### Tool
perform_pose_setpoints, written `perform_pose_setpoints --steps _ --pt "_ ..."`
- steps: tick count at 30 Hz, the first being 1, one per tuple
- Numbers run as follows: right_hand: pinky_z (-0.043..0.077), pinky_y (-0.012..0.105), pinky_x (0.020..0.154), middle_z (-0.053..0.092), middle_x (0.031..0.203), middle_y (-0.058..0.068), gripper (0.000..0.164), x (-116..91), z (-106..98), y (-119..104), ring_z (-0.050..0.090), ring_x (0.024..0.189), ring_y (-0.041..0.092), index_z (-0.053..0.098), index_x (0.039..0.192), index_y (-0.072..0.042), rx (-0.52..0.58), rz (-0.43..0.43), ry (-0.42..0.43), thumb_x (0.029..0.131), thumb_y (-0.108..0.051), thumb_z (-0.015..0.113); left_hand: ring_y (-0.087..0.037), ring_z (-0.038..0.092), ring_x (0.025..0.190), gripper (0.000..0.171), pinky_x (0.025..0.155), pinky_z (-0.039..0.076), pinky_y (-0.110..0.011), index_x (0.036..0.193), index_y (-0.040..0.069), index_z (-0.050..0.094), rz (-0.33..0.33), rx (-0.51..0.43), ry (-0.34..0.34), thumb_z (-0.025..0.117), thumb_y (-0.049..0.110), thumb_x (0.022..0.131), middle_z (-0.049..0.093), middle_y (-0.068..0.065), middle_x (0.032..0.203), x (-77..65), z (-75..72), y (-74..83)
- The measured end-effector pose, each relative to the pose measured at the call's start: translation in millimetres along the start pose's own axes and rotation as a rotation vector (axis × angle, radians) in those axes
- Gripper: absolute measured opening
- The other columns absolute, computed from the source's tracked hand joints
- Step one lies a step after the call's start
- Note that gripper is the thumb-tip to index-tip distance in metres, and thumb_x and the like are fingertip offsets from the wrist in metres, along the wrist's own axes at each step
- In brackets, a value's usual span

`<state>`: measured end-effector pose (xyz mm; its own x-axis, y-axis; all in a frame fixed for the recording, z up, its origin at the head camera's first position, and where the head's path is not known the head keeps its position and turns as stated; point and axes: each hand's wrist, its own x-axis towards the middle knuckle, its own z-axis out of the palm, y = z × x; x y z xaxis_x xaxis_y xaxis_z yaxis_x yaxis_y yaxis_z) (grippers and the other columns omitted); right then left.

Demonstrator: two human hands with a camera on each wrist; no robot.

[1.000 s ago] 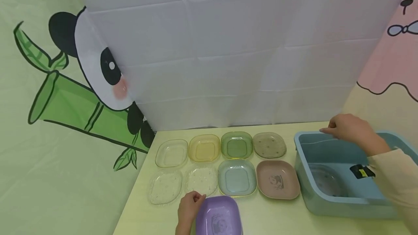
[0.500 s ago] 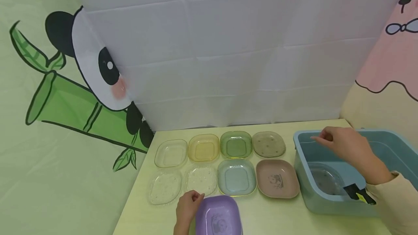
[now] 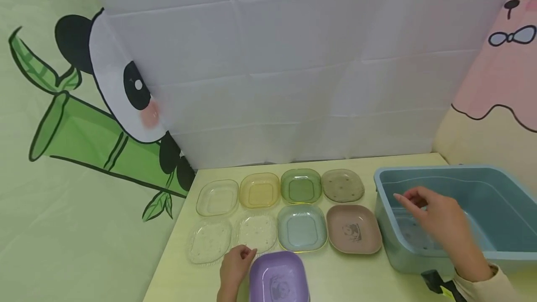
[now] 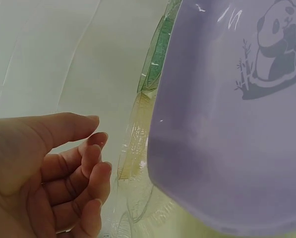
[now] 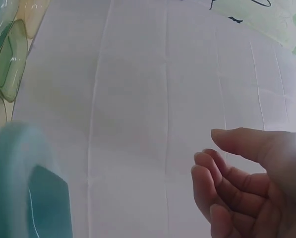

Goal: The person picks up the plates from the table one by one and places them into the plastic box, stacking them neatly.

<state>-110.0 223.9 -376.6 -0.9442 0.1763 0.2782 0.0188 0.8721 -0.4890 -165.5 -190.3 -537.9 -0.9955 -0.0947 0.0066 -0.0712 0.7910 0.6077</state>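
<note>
My left hand (image 3: 236,268) is loosely curled with nothing in it, just left of a purple plate (image 3: 278,277). In the left wrist view a gap separates its fingertips from the rim of that plate, which bears a grey panda print. Over the left part of a blue plastic tub (image 3: 495,171) is my right hand (image 3: 438,216), thumb and fingers relaxed and holding nothing. The tub's wall (image 5: 14,178) also shows in the right wrist view. At the tub's bottom left lies a see-through dish (image 3: 413,234), partly hidden by the hand and the near wall.
Two rows of small plates cover the table: a clear one (image 3: 217,198), a yellow one (image 3: 259,190), a green one (image 3: 301,186) and a greyish one (image 3: 342,185) behind; two clear ones, a light blue one (image 3: 302,228) and a brown one (image 3: 354,229) in front. A white cloth wall stands behind.
My right hand has come from the tub's far rim toward me and down over its left part. My left hand and the purple plate stay nearly in place.
</note>
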Motion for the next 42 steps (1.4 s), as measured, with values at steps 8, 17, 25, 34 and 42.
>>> perform_pose_setpoints --steps 8,17,25,34,42 --pt "0.039 0.017 0.050 0.067 0.072 0.003 0.015 -14 27 -5 0.051 0.057 -0.007 0.066 0.081 -0.010 0.123 -0.009 0.224 0.083 -0.025 0.068 -0.007 0.045 0.055 0.021 0.050 0.035 -0.026 0.070 0.012 0.062 0.010 0.001 0.009 0.067 0.030 0.080 0.056 0.004 0.063 0.8 -3.8 -2.1" --pt "0.037 0.008 0.051 0.066 0.068 0.003 0.010 -21 46 -4 0.046 0.058 -0.015 0.066 0.077 -0.007 0.162 0.001 0.271 0.079 -0.015 0.071 -0.009 0.044 0.055 0.021 0.050 0.035 -0.026 0.071 0.012 0.061 -0.022 0.025 0.001 0.067 0.030 0.080 0.055 0.004 0.064 -5.0 -5.7 -7.9" --pt "0.037 0.008 0.051 0.066 0.069 0.002 0.009 -23 51 -6 0.044 0.060 -0.016 0.066 0.077 -0.008 0.175 0.013 0.277 0.079 -0.016 0.071 -0.009 0.040 0.051 0.034 0.047 0.031 -0.026 0.065 0.013 0.057 -0.012 0.108 -0.038 0.057 0.039 0.088 0.049 0.006 0.056 -12.7 -11.1 -21.8" --pt "0.036 0.007 0.052 0.066 0.069 0.003 0.008 -23 50 -5 0.042 0.063 -0.019 0.066 0.076 -0.008 0.184 0.009 0.316 0.079 -0.013 0.071 -0.010 0.040 0.049 0.047 0.047 0.031 -0.027 0.060 0.013 0.055 -0.006 0.222 -0.221 0.046 0.047 0.092 0.049 0.004 0.053 -25.0 -3.2 -39.1" --pt "0.037 0.007 0.051 0.064 0.064 0.004 0.008 -24 56 -5 0.042 0.061 -0.019 0.065 0.073 -0.008 0.218 -0.020 0.368 0.074 -0.007 0.074 -0.009 0.036 0.048 0.047 0.045 0.029 -0.026 0.055 0.013 0.047 0.023 0.216 -0.232 0.052 0.046 0.089 0.042 0.006 0.051 -31.1 10.1 -40.5"
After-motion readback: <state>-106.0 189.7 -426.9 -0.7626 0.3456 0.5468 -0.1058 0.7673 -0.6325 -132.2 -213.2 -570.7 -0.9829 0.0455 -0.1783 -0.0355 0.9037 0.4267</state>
